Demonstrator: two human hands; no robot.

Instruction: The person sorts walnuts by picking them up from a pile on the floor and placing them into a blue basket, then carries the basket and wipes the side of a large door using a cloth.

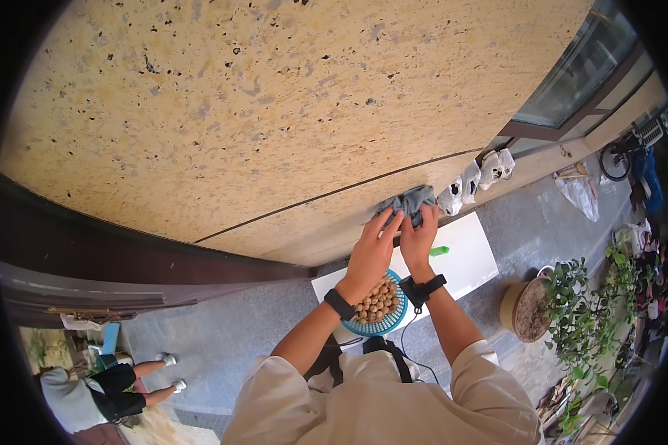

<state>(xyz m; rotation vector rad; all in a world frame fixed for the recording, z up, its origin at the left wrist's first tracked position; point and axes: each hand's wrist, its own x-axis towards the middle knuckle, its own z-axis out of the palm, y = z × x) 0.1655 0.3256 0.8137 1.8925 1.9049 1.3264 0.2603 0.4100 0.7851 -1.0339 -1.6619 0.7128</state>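
Note:
A crumpled grey-blue cloth (pixel 409 201) is held up close to the speckled yellow wall (pixel 267 111). My left hand (pixel 371 249) has its fingers on the cloth's left part, and my right hand (pixel 419 238) grips it from the right. The fingertips are partly hidden in the folds. Below my forearms, a blue plastic basket (pixel 388 325) full of walnuts (pixel 379 303) stands on a white tabletop (pixel 470 245); my left wrist covers part of it. A small bright green object (pixel 439 251) lies on the tabletop beside my right hand.
Several white bags (pixel 470 181) hang or rest along the wall at right. A potted plant (pixel 526 311) stands on the grey floor to the right, with a bicycle wheel (pixel 614 161) farther off. Another person (pixel 100 395) is at lower left. A cable (pixel 409 339) hangs from my right wrist strap.

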